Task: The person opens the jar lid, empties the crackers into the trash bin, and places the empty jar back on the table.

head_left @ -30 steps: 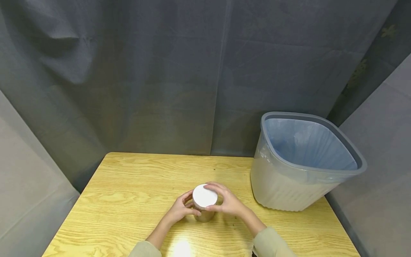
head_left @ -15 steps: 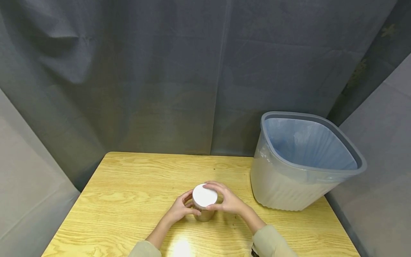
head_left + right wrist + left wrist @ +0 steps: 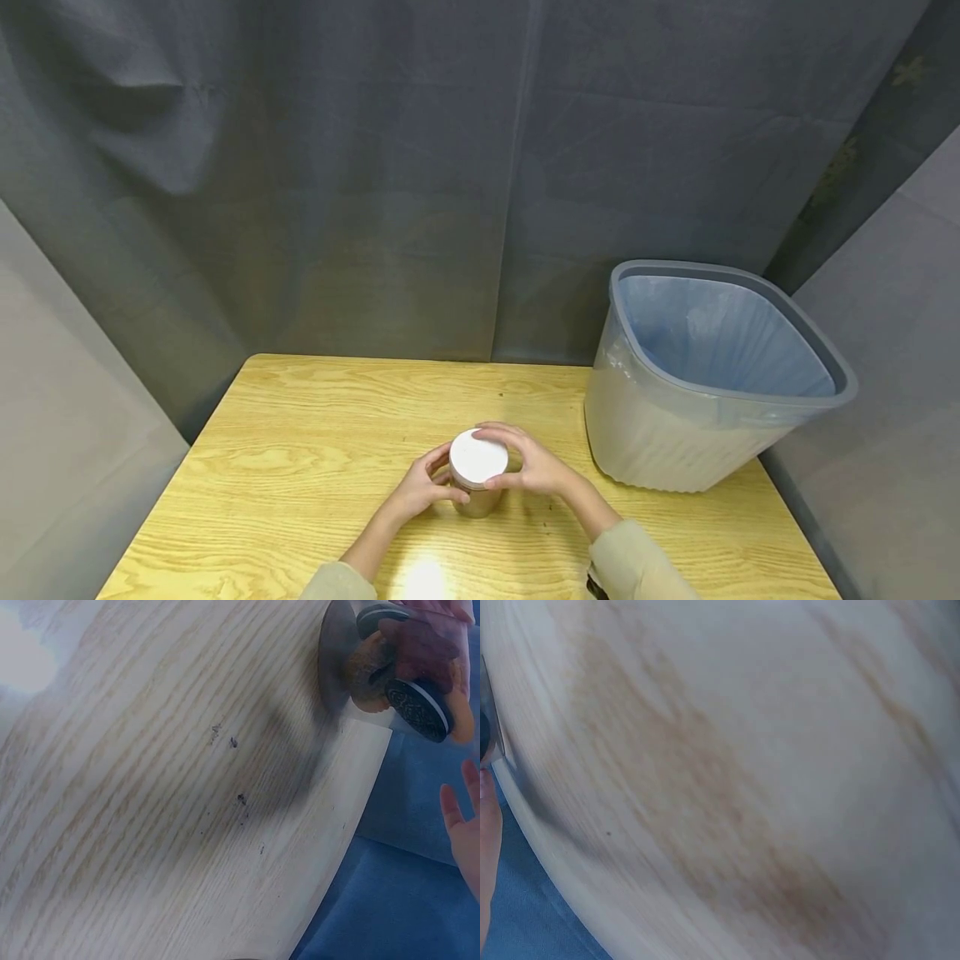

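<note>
A clear jar [image 3: 478,503] with a round white lid [image 3: 478,458] stands upright on the wooden table. Dark sandwich cookies [image 3: 420,709] and tan biscuits [image 3: 369,671] show through its wall in the right wrist view. My left hand [image 3: 420,490] grips the jar's side from the left. From the right, my right hand [image 3: 536,468] holds the lid's rim between thumb and fingers. Only a sliver of the jar [image 3: 489,720] and part of a finger [image 3: 487,847] appear in the left wrist view.
A bin [image 3: 660,433] with a grey rim and a bluish liner stands at the table's right rear. Dark crumbs [image 3: 241,799] lie on the table [image 3: 315,433] beside the jar. A dark grey curtain [image 3: 375,183] hangs behind, with pale panels at both sides.
Very little differs. My right thumb and fingers shift slightly along the lid's rim, while the jar and my left hand stay in place.
</note>
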Tool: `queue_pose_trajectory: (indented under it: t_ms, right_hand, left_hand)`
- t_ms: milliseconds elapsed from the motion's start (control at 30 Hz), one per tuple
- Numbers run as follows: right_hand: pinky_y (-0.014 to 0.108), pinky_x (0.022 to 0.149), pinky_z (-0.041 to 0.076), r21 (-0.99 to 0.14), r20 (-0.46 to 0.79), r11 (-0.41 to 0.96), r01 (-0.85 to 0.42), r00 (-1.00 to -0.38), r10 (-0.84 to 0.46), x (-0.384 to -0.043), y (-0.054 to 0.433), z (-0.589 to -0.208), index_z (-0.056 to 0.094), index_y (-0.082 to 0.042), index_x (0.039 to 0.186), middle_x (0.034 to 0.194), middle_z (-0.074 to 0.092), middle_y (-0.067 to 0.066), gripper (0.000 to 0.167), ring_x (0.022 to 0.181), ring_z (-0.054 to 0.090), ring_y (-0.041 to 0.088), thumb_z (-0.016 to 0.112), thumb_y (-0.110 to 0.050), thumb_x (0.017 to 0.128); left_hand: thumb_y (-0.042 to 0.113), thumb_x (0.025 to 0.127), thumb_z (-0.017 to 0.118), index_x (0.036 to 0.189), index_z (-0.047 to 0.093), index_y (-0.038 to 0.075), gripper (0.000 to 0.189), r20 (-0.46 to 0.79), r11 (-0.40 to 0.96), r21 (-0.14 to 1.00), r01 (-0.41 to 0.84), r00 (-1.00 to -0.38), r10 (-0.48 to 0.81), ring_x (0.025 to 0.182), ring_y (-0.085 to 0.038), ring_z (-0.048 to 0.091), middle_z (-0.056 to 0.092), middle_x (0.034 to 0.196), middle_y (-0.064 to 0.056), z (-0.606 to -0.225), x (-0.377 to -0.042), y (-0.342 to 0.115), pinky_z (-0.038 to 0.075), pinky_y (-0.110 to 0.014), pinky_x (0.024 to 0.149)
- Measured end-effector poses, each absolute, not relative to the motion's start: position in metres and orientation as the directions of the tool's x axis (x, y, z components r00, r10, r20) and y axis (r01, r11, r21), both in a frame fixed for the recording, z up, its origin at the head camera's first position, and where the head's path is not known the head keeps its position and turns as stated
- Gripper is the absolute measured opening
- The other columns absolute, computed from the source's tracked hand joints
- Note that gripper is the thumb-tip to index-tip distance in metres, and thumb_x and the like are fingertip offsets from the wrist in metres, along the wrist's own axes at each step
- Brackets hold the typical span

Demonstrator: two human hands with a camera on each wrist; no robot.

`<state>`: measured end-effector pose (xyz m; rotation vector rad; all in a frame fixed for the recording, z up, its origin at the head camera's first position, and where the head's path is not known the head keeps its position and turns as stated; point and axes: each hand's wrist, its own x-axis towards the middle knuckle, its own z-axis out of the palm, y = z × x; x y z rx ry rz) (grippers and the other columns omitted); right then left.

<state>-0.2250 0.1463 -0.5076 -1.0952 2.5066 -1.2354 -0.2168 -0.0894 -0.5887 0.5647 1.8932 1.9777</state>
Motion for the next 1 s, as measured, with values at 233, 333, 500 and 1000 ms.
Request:
queue_pose_trajectory:
  t_ms: [233, 333, 500, 1000]
  right_hand:
    - [0.067, 0.098, 0.024, -0.744, 0.144, 0.406, -0.53, -0.722, -0.677, -0.227, 0.147, -0.506, 0.045, -0.017, 0.134, 0.144, 0.035, 0.008, 0.067, 0.132, 0.027, 0.033, 0.072, -0.038, 0.076]
    - [0.066, 0.098, 0.025, -0.747, 0.148, 0.394, -0.535, -0.712, -0.686, -0.229, 0.148, -0.506, 0.045, -0.017, 0.134, 0.143, 0.036, 0.008, 0.067, 0.132, 0.027, 0.033, 0.072, -0.037, 0.076]
    - [0.065, 0.098, 0.026, -0.757, 0.151, 0.377, -0.534, -0.703, -0.695, -0.23, 0.148, -0.505, 0.046, -0.016, 0.133, 0.143, 0.036, 0.009, 0.067, 0.132, 0.028, 0.033, 0.072, -0.036, 0.075]
    - [0.069, 0.096, 0.025, -0.774, 0.187, 0.344, -0.532, -0.71, -0.679, -0.227, 0.147, -0.505, 0.042, -0.012, 0.136, 0.145, 0.03, 0.016, 0.07, 0.131, 0.026, 0.04, 0.073, -0.03, 0.076]
  left_hand:
    - [0.016, 0.069, 0.079, 0.141, 0.029, 0.005, 0.089, 0.047, -0.055, 0.998, 0.023, -0.865, 0.5, 0.132, -0.034, 0.026, 0.032, 0.144, -0.012, -0.588, -0.217, -0.089, 0.03, -0.043, 0.107]
    - [0.015, 0.069, 0.079, 0.141, 0.028, 0.004, 0.089, 0.043, -0.049, 0.999, 0.022, -0.865, 0.5, 0.132, -0.034, 0.027, 0.032, 0.144, -0.013, -0.588, -0.217, -0.089, 0.03, -0.043, 0.106]
    - [0.012, 0.07, 0.078, 0.141, 0.028, 0.004, 0.088, 0.028, -0.043, 0.999, 0.007, -0.868, 0.496, 0.132, -0.034, 0.027, 0.032, 0.144, -0.014, -0.587, -0.217, -0.089, 0.03, -0.043, 0.106]
    - [0.01, 0.07, 0.077, 0.139, 0.027, -0.004, 0.087, 0.027, -0.057, 0.998, -0.002, -0.857, 0.514, 0.132, -0.04, 0.023, 0.03, 0.143, -0.021, -0.558, -0.206, -0.089, 0.027, -0.049, 0.107]
